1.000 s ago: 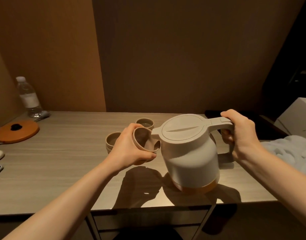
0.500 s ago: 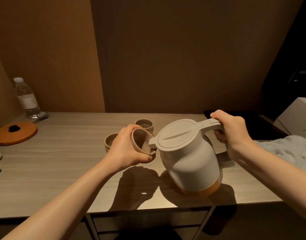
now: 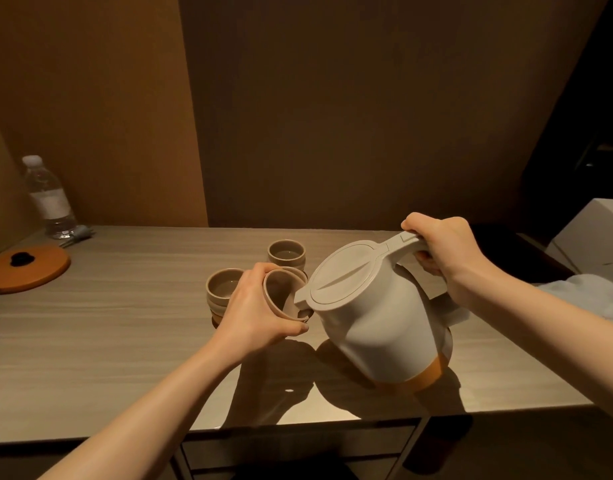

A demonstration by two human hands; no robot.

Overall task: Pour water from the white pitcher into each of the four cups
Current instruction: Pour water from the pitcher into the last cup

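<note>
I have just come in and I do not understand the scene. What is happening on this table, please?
A person is pouring from a white pitcher, tipped by its handle with the right hand. The left hand holds a tilted cup at the spout. Two other cups stand on the table behind; both seem to hold water.

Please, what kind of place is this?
Probably a hotel room or a similar guest room: a wooden desk against a plain wall, a small tea set with a white pitcher and cups, and a bottle of water.
</note>
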